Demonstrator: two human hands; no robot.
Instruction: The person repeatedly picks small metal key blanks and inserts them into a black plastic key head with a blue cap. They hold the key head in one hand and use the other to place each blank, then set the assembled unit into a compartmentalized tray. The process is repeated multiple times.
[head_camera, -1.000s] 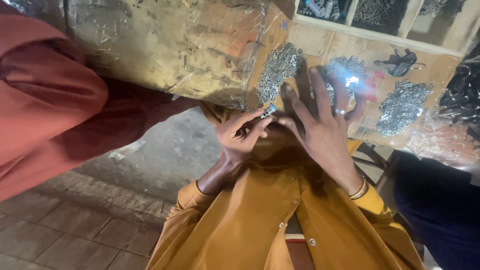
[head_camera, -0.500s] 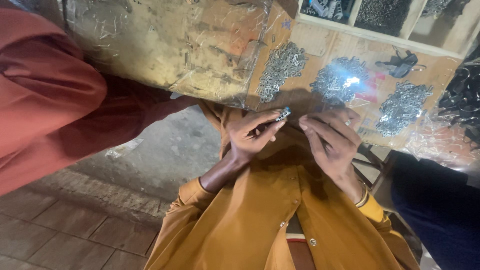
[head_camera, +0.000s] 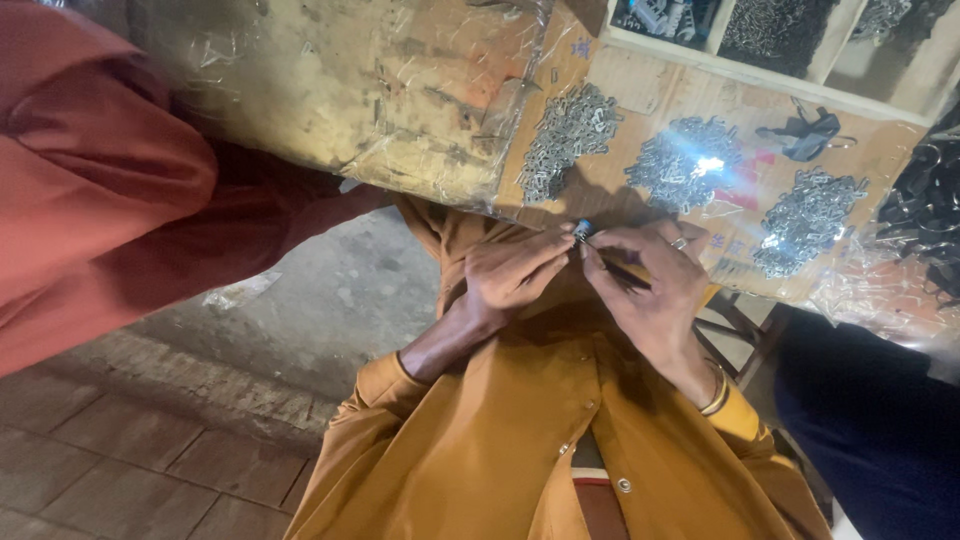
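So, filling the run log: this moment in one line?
left hand and right hand: fingers pinch small metal part | three metal-piece piles on board behind

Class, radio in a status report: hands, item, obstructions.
Left hand and right hand together pinch a small metal piece. Metal heaps on the board beyond, apart. Nothing between.

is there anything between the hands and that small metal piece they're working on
Nothing visible. The left hand and right hand meet at the small metal piece, fingertips pinching it from both sides just above the board. The piles of metal parts lie farther up the board, apart from the hands.
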